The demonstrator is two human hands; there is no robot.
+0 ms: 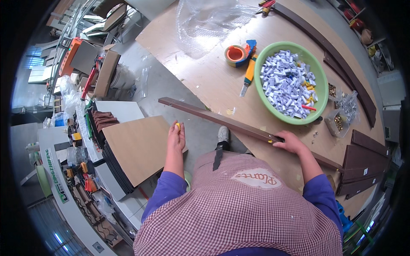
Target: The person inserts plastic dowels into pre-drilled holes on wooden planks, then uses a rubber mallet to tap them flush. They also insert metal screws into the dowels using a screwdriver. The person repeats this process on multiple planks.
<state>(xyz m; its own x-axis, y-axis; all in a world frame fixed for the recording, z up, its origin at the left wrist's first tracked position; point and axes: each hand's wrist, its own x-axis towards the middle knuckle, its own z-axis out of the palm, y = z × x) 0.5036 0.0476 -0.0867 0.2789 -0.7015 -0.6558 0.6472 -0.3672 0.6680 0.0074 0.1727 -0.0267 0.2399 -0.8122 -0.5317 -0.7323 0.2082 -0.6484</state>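
A long, narrow brown bar (213, 118) lies along the table's near edge, its far left end sticking out past the table. My right hand (291, 142) grips this bar right of its middle, thumb on the near side. Just beside those fingertips, a small yellow fitting (270, 141) sits on the bar. Off the table to the left, my left hand (175, 135) is raised with a small yellow piece (178, 126) pinched between its fingers. Beyond the bar, a light green basin (261, 94) holds many small white tubular pieces and a few yellow ones.
On the table (171, 55) lie a utility knife (249, 74) with its blade out, tape rolls (235, 54) and bubble wrap (205, 25). Bags of small metal parts (337, 122) and brown panels (363, 161) are at right. A cardboard-coloured board (136, 147) tops a stack at left.
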